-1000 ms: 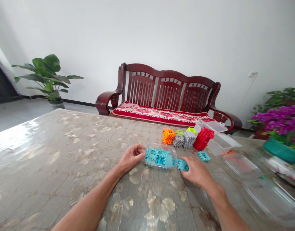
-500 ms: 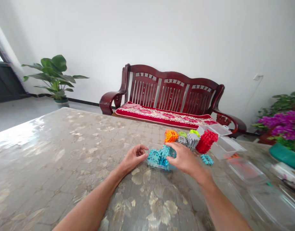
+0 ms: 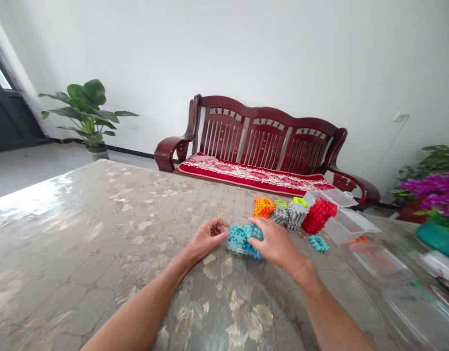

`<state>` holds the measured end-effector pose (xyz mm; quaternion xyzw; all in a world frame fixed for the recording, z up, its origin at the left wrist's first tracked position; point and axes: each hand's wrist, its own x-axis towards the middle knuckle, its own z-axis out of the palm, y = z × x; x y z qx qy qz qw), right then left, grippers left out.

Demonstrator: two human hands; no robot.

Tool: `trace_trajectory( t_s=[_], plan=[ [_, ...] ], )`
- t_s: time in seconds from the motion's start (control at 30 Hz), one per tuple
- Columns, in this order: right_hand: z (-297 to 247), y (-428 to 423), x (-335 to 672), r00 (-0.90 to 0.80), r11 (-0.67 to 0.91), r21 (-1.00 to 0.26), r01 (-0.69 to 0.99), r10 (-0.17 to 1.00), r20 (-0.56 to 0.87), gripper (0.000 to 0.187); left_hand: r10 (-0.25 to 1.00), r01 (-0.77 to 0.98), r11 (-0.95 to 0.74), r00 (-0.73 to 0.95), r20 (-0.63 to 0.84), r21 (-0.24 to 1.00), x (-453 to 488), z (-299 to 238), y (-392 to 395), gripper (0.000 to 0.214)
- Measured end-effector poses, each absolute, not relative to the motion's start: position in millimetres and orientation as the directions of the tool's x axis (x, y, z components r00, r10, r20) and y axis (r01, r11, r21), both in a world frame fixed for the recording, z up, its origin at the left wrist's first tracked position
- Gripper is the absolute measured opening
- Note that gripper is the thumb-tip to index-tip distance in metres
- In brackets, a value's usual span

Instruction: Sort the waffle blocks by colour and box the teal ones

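Observation:
A small clear plastic box on the table contains several light-blue interlocking building pieces. My left hand is at the box's left end, fingers curled and thumb against its edge. From the right, my right hand reaches over the box, thumb and fingers closed around a blue building piece with a window-like grid. That piece is tilted upright among the others, and my hand hides the box's right end.
Behind the box stand orange, grey and red stacks of pieces. A loose blue piece lies to the right. Open clear containers and lids cover the table's right side, near purple flowers.
The right hand has turned the blue piece slightly, so its grid face shows more, and it sits a little lower in the box. The left hand stays at the box's left end.

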<state>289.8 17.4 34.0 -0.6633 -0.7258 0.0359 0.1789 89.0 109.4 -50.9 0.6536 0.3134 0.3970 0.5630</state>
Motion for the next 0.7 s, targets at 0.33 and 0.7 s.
trace_trajectory(
  t_s=[0.33, 0.7],
  plan=[
    [25, 25, 277, -0.181, 0.241, -0.324, 0.915, 0.962, 0.205, 0.029, 0.846, -0.05, -0.194, 0.497, 0.193, 0.98, 87, -55, 110, 0.036],
    [25, 20, 295, -0.116, 0.167, -0.263, 0.95, 0.973, 0.198, 0.03, 0.843, -0.023, -0.202, 0.504, 0.185, 0.979, 88, -55, 110, 0.037]
  ],
)
